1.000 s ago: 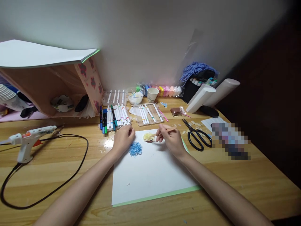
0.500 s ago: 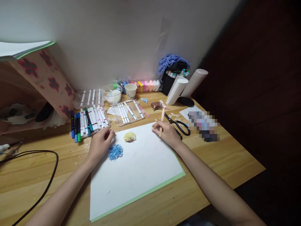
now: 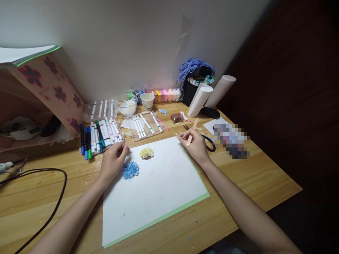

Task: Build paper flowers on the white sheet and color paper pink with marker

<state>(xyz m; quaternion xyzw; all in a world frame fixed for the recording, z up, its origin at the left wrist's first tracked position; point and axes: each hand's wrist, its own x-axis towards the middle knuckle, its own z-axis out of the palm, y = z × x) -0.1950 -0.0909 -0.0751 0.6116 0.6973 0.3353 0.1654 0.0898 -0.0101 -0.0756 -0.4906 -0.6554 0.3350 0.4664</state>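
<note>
A sheet of white paper (image 3: pixel 161 197) with a green edge lies before me. On it sit a clump of blue shreds (image 3: pixel 130 170) and a pale yellow clump (image 3: pixel 146 152) with some brown beneath. My left hand (image 3: pixel 113 159) rests curled at the sheet's upper left, close to both clumps; whatever its closed fingers may hold is hidden. Over the sheet's upper right corner, my right hand (image 3: pixel 195 145) is closed around a wooden craft stick (image 3: pixel 192 132), which slants up between the fingers. Its thumb and forefinger meet at the paper's edge. Black-handled scissors (image 3: pixel 210 144) lie partly behind this hand.
White markers (image 3: pixel 106 132) and two marker trays (image 3: pixel 147 127) stand beyond the paper. Behind them are a clear bowl (image 3: pixel 127 106), a paper cup (image 3: pixel 147 101), a brown clay packet (image 3: pixel 177 118) and white tubes (image 3: pixel 201 101). A black cable (image 3: pixel 62 190) curves at left.
My right hand has shifted slightly right, and the craft stick in it has tilted further to the right, covering more of the scissors. My left hand stays almost where it was.
</note>
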